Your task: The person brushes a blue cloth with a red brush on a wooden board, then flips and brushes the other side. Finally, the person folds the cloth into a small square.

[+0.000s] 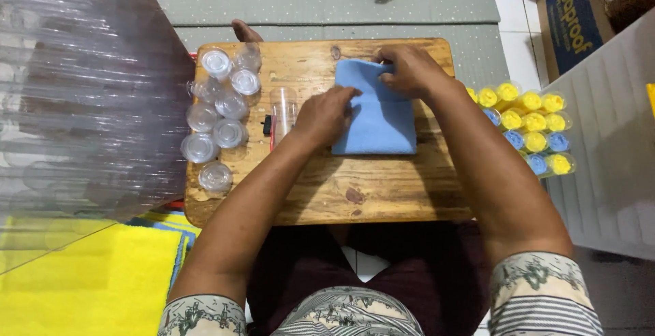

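Note:
A folded blue cloth [379, 128] lies on a small wooden table [341, 186]. My left hand [326, 112] presses on the cloth's left edge with its fingers flat. At the cloth's top right corner my right hand [408, 70] pinches the fabric. Just left of my left hand a clear plastic bottle [283, 107] lies on the table beside a small black and red object [268, 126].
Several clear plastic bottles [218, 121] stand in a cluster on the table's left side. Bottles with yellow and blue caps [529, 128] lie on the floor to the right. A large bag of clear bottles [82, 97] fills the left. A yellow cloth [89, 281] sits lower left.

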